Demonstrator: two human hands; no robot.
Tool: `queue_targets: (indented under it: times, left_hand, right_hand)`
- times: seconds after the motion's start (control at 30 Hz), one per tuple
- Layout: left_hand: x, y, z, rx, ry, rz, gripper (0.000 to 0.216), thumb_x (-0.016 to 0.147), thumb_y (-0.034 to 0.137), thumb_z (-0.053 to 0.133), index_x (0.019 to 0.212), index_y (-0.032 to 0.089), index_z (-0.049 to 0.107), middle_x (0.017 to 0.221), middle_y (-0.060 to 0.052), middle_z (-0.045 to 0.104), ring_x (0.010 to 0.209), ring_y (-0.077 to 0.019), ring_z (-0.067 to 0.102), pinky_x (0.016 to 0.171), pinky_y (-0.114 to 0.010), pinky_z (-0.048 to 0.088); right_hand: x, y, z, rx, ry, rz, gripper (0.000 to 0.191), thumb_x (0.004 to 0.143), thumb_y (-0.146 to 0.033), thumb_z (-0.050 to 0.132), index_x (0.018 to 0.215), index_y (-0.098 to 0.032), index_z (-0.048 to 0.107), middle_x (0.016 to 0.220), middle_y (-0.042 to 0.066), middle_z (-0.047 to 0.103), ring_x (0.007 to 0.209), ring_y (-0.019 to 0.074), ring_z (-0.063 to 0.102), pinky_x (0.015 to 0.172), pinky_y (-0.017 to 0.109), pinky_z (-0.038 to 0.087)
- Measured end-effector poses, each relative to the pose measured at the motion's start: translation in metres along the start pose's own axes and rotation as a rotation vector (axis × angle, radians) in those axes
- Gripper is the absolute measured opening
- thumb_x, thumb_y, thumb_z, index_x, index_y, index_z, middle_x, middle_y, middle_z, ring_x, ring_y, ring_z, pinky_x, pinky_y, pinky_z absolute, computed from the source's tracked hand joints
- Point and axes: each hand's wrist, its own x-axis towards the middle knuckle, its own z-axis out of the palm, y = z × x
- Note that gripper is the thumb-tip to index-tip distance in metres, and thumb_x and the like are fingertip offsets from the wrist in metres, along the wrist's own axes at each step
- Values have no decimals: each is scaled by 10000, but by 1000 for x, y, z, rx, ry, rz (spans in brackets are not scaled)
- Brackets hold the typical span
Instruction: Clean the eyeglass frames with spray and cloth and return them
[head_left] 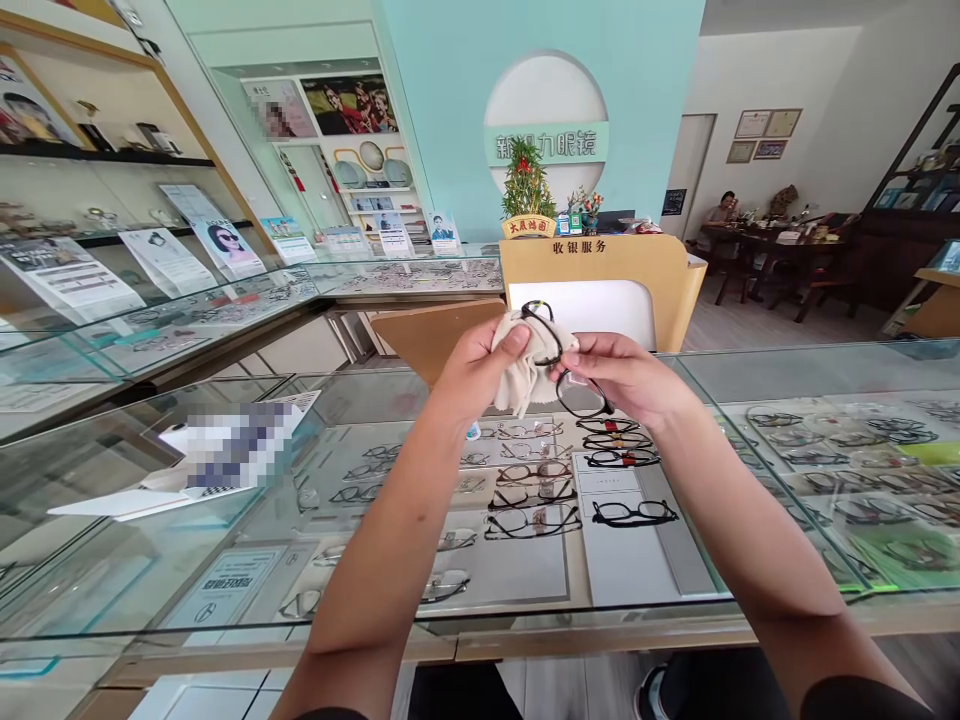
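Optician's shop, view down over a glass tabletop [750,372].

Black-framed glasses [579,396] are held in the air above the tabletop, at mid-frame, tilted, one lens up-left and the other down-right. They touch nothing but the cloth and the hands.

Left hand [476,365]: closed on a cream cloth [525,388], thumb pressing it down over the upper-left lens. The cloth is bunched around that lens and the rest hangs below the hand.

Right hand [626,375]: fingers pinched on the glasses at the lower-right lens, which is bare and clear of the cloth. The two hands sit close together, with only the glasses and cloth between them.

Under the glass, directly below the hands: rows of display frames [536,495] on grey trays. One black pair [634,513] sits on a white card just right of them. More frames fill the case section further right [862,470].

On the tabletop to the left: a white card [225,450], its print blurred out.

Left side: another glass counter [225,310] runs along the wall with leaflets [169,260] propped on it and wall shelves [97,160] above.

Behind the hands: a yellow cashier desk [600,262] against the mint wall, with a small potted tree [527,190] on top.

Far right, back: a person sits at a dark wooden table [772,245], well apart from the tabletop.

Bottom edge: a shoe [652,695] on the floor.
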Motion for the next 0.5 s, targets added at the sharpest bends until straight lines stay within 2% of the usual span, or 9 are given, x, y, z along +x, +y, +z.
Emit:
queue_targets:
  times: [0.03,0.1,0.2,0.27,0.33,0.4,0.5]
  left_hand:
    - [1,0,-2,-16,-44,-1,581,795,705,908,1002,189,741,821,-60,761,660,-205,711,597,-317,582]
    - [1,-3,0,-32,-35,49,559,765,603,972,1076,196,748,887,-50,769,691,-177,697,617,-286,567]
    - [-1,-14,14,3,155,172,505,794,625,944,980,207,730,831,-14,726,646,-132,610,594,-255,508]
    - [-3,-18,24,60,318,225,515,870,703,846,871,212,688,747,3,672,610,-122,558,579,-255,476]
    - [-6,-17,29,102,410,231,577,941,765,726,779,219,633,657,14,609,559,-121,517,543,-261,443]
    - [-7,-12,29,97,401,193,622,968,806,649,744,227,608,599,17,570,509,-127,501,498,-271,420]
    - [-9,0,21,83,348,147,609,950,813,671,780,229,644,632,5,616,523,-142,551,488,-277,444]
  right_hand:
    - [0,0,-1,16,6,6,304,841,-503,952,878,-224,837,895,30,792,823,159,639,841,328,528]
    - [0,1,0,81,6,25,309,813,-497,975,881,-231,834,871,11,769,816,153,643,833,318,534]
    - [1,7,9,127,-15,35,344,803,-517,982,902,-228,824,863,1,750,818,152,648,838,316,544]
    - [2,10,15,102,-43,33,377,793,-548,983,876,-223,809,855,4,750,826,160,647,838,320,543]
    - [2,10,18,70,-61,30,392,790,-565,980,837,-225,791,844,2,749,829,163,648,836,321,539]
    - [1,7,17,50,-51,18,376,812,-564,965,844,-229,799,867,8,766,846,162,659,853,324,538]
    - [-1,-2,11,30,-40,-11,342,846,-553,941,865,-233,822,894,30,790,870,173,677,870,338,544]
